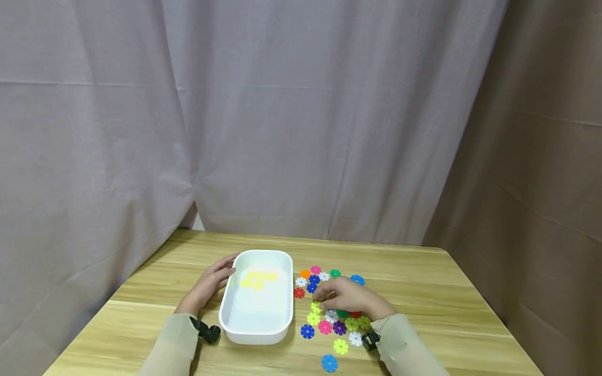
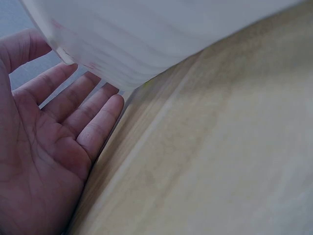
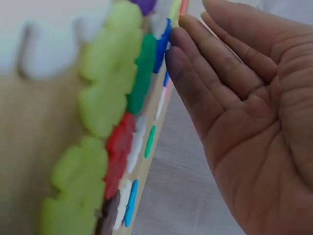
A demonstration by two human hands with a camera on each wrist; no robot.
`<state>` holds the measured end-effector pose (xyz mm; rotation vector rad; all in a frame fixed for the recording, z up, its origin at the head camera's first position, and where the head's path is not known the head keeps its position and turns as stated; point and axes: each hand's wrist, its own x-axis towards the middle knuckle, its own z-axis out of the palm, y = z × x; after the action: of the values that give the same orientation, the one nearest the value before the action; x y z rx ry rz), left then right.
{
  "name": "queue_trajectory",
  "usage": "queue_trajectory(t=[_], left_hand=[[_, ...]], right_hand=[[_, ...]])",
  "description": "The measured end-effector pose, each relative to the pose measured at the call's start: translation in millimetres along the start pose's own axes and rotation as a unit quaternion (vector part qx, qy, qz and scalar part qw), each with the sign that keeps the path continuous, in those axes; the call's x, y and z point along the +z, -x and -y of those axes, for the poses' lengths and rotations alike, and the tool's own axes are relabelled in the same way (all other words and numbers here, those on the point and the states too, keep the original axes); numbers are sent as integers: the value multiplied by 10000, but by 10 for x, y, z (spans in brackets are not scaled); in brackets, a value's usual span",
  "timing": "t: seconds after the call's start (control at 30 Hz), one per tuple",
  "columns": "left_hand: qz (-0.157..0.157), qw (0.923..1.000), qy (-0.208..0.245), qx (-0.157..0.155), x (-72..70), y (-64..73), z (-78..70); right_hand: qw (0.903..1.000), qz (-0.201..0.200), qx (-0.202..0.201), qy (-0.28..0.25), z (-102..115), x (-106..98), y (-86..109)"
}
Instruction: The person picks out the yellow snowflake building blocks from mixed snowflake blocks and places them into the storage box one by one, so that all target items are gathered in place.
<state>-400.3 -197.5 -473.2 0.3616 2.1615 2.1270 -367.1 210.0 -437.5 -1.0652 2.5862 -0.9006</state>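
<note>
Through the head view, I'm seeing the left hand resting, fingers relaxed, against the side of a white rectangular plastic tray, where pale yellow flower-shaped discs are lying. The right hand is hovering over a yellow-green notched plastic disc among multicoloured notched discs on the wood-grain bench; whether it's touching, I cannot tell. In the left wrist view, the fingers are spreading loosely by the tray wall, gripping nothing; faint reddish marks there are staying too blurred for reading. In the right wrist view, nearly straight fingers are leaving a narrow gap to the thumb, with no disc visibly held. I'm judging that pinching one notched edge, while steadying the tray, is working best. I'm finding no legible brand or label.
</note>
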Motion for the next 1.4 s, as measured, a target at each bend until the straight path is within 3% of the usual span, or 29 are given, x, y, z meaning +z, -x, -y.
queue_trajectory(t=[0.6, 1.17, 1.4], left_hand=[[-9, 10000, 66, 43, -9, -8, 1], [5, 10000, 46, 49, 0, 8, -7], [33, 9999, 38, 88, 1, 8, 7]], right_hand=[[9928, -166, -164, 1176, 15, 60, -46], [9930, -228, 70, 1161, 12, 98, -43], [9952, -186, 248, 928, 15, 96, -46]])
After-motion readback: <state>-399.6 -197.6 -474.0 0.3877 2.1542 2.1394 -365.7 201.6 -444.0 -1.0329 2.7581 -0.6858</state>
